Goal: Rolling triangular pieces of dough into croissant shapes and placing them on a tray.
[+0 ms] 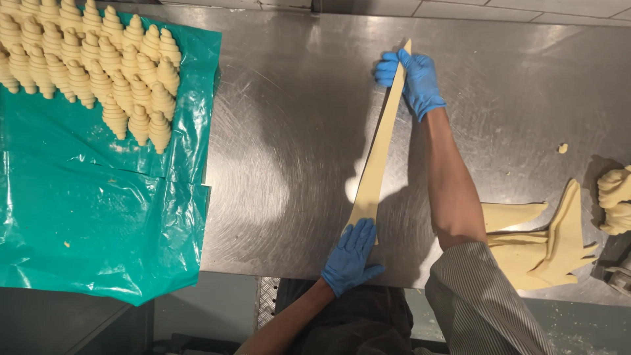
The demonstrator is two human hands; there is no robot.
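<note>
A long, thin triangle of pale dough (380,148) lies stretched along the steel worktop (289,118). My left hand (350,256), in a blue glove, presses flat on its wide near end. My right hand (411,77), also gloved in blue, pinches the narrow far tip and holds it pulled away from me. The strip runs taut between the two hands.
A teal plastic sheet (98,210) covers the left side and carries several rows of shaped, unbaked croissants (92,62). More cut dough triangles (542,246) are stacked at the right front, with a lump of dough scraps (616,197) beside them. A small crumb (562,148) lies on the steel.
</note>
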